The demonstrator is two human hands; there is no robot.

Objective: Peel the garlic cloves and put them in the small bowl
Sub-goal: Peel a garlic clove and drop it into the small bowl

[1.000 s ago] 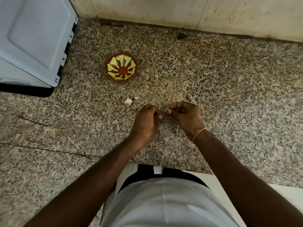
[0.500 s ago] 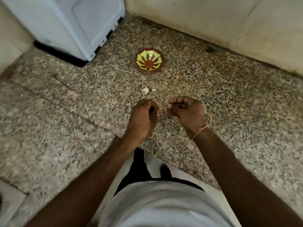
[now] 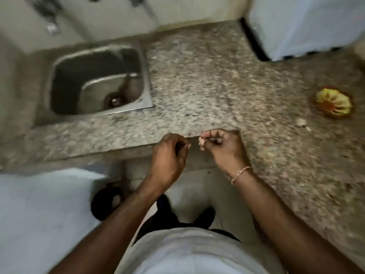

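Peeling looks midway: the right hand [image 3: 223,147] pinches a part-peeled garlic clove [image 3: 201,142] at frame centre, the left hand [image 3: 169,155] curls beside it, contents unclear, the small bowl [image 3: 332,102] far right.

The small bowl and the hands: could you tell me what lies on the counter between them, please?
In the head view, one pale garlic piece and a smaller scrap beside it lie between the small bowl and the right hand; otherwise bare granite counter.

A home kitchen: a speckled grey-brown granite counter [image 3: 207,80] holds a sunken square stainless-steel sink [image 3: 98,80] (drain at the bottom), backed by pale wall tiles [image 3: 177,10], with a white boxy appliance [image 3: 308,26] in the corner.
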